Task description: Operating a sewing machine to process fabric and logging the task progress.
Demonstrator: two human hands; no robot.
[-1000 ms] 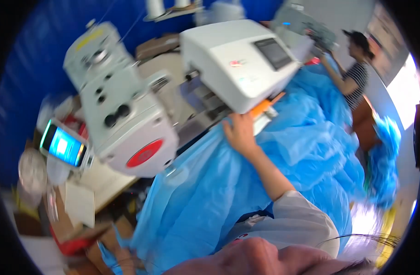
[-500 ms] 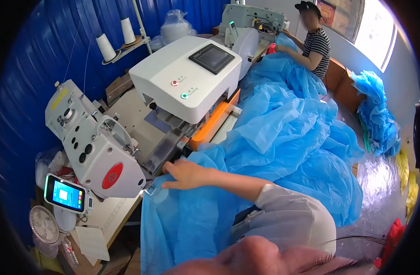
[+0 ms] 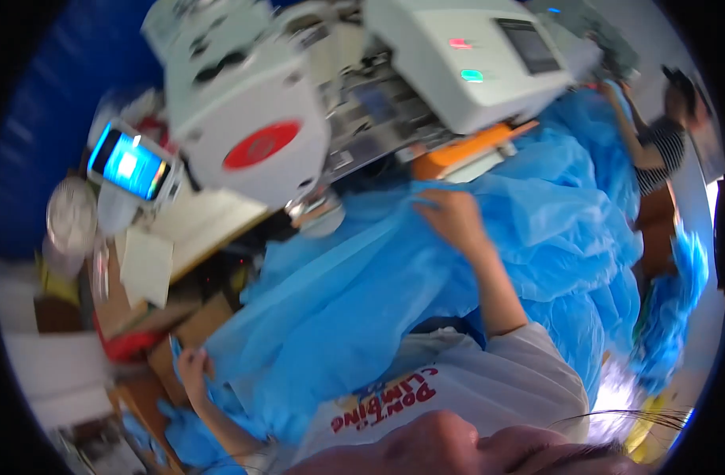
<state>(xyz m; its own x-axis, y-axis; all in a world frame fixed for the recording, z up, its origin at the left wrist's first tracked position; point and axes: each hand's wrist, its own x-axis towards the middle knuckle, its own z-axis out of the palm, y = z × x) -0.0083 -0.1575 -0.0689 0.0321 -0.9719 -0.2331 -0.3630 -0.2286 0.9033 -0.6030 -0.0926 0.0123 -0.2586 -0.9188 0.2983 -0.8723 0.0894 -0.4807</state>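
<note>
A large, crumpled sheet of thin, see-through blue material point(image 3: 331, 317) lies across my front and is drawn out between my hands. At the lower left, my left hand point(image 3: 194, 370) is closed on an edge of it, and a bit of blue shows by the fingertips. My right hand point(image 3: 455, 219) grips the sheet's upper part, just before the orange-edged plate point(image 3: 465, 150) of the machine. Left of that hand, the white sewing machine head point(image 3: 247, 115) with a red oval stands over the sheet's far edge. Motion blurs the fingers somewhat.
A white control housing point(image 3: 457, 63) with a dark screen stands beyond my right hand. At left are a lit touch panel point(image 3: 130, 162), a small fan point(image 3: 72, 214) and the table edge point(image 3: 220, 245). A person in a striped top point(image 3: 663, 146) handles blue material at far right.
The view has swung left. My left hand has come into sight with an edge of the blue sheet. My right hand has moved right, away from the sewing head, pulling the sheet's edge along.
</note>
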